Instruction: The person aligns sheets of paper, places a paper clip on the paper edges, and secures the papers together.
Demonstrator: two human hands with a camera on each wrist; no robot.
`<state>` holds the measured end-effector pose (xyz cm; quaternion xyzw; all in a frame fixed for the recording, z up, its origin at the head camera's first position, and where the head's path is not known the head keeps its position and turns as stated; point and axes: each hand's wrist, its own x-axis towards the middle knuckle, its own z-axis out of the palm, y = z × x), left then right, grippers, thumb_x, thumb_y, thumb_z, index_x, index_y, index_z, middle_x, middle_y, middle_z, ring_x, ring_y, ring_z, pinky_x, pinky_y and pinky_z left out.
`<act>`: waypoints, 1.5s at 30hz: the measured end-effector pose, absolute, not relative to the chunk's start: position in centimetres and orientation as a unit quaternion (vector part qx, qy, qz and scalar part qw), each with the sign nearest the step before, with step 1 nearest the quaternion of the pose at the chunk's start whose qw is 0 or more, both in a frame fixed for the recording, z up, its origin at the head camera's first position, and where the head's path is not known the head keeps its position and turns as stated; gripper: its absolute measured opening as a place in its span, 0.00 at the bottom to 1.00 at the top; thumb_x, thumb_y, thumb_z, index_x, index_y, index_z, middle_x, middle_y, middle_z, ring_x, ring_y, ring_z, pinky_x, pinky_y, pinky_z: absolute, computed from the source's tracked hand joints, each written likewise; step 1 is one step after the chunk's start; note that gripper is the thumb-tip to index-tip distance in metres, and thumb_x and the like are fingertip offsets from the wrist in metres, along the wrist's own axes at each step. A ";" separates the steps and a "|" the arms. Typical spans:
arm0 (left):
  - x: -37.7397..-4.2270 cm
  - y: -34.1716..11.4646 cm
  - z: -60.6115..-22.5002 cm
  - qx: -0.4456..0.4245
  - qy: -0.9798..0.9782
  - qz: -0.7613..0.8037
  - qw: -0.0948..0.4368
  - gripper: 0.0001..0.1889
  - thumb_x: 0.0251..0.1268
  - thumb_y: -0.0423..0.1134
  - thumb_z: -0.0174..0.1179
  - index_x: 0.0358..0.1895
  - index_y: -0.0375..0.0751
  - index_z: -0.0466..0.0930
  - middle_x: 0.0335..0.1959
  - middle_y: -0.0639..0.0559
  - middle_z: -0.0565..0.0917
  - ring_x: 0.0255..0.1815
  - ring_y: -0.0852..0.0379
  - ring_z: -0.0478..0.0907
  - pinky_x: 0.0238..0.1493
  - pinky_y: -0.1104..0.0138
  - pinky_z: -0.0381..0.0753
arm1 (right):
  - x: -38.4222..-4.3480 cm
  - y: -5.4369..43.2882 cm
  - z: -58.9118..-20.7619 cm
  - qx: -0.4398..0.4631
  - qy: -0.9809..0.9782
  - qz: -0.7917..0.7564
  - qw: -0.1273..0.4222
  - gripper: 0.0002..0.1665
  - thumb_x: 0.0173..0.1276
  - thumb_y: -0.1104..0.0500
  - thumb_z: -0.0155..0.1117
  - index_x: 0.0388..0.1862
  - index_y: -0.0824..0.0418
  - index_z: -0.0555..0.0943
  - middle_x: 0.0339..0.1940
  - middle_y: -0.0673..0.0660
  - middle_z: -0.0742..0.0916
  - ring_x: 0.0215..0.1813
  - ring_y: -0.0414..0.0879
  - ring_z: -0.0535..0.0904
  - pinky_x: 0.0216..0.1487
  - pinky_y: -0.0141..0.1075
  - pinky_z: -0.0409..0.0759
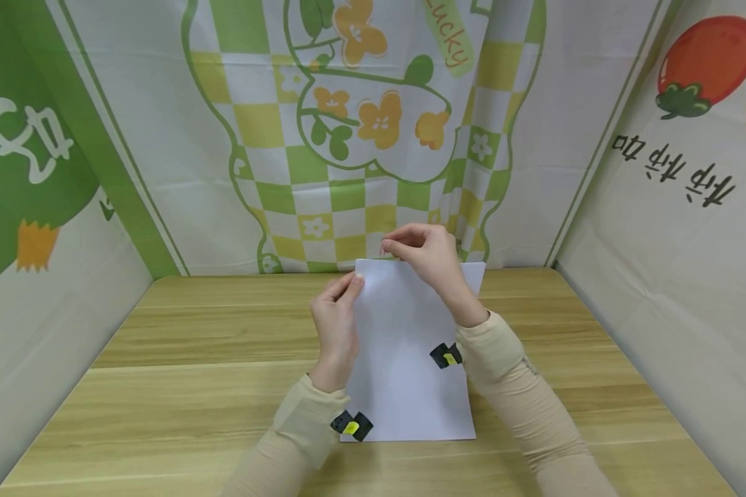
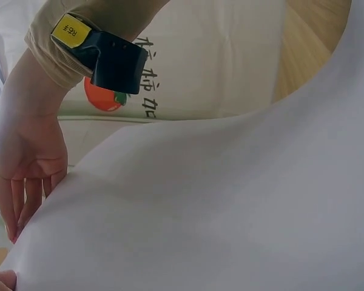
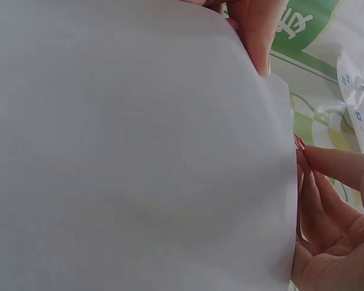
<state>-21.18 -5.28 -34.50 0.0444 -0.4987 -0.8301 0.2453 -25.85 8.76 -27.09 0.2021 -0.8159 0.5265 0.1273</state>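
A white sheet of paper stands raised, its lower edge near the table. My left hand grips the sheet at its upper left corner, thumb on the near face. At the top edge, my right hand pinches a small red paper clip, thin and looped, between thumb and fingertips. In the right wrist view the clip sits right beside the paper's edge, and the sheet covers most of that frame. The left wrist view shows my right hand with its fingertips partly behind the sheet.
The wooden table spreads on both sides of the paper. Behind it hangs a green and yellow checked curtain; printed fabric walls stand left and right. Black wrist cameras with yellow labels, such as the right one, overlap the sheet.
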 end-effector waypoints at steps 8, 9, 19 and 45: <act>-21.2 -5.3 -34.5 0.045 -0.498 -0.831 0.244 0.11 0.57 0.28 0.64 0.42 0.22 0.82 0.29 0.53 0.82 0.36 0.58 0.77 0.41 0.71 0.77 | -25.8 8.4 -27.1 0.199 -0.826 0.511 0.134 0.07 0.60 0.53 0.70 0.35 0.54 0.87 0.32 0.52 0.89 0.35 0.46 0.84 0.37 0.36 0.79; -21.2 -5.3 -34.5 0.044 -0.497 -0.831 0.244 0.11 0.57 0.28 0.64 0.42 0.22 0.82 0.30 0.53 0.82 0.36 0.58 0.77 0.41 0.71 0.78 | -25.8 8.4 -27.1 0.199 -0.827 0.509 0.134 0.07 0.60 0.53 0.70 0.35 0.53 0.87 0.32 0.51 0.89 0.34 0.44 0.84 0.37 0.36 0.79; -21.3 -5.3 -34.5 0.045 -0.494 -0.834 0.243 0.11 0.56 0.28 0.65 0.41 0.22 0.82 0.30 0.52 0.83 0.36 0.58 0.77 0.41 0.71 0.77 | -25.8 8.3 -27.3 0.192 -0.828 0.509 0.136 0.06 0.59 0.53 0.70 0.34 0.53 0.87 0.31 0.51 0.89 0.33 0.41 0.83 0.36 0.35 0.78; -21.2 -5.0 -34.5 0.037 -0.503 -0.830 0.240 0.11 0.58 0.27 0.64 0.42 0.21 0.82 0.28 0.55 0.82 0.35 0.59 0.77 0.41 0.71 0.77 | -25.6 8.6 -27.3 0.206 -0.821 0.518 0.126 0.07 0.60 0.53 0.69 0.35 0.54 0.87 0.32 0.52 0.89 0.35 0.41 0.83 0.38 0.36 0.79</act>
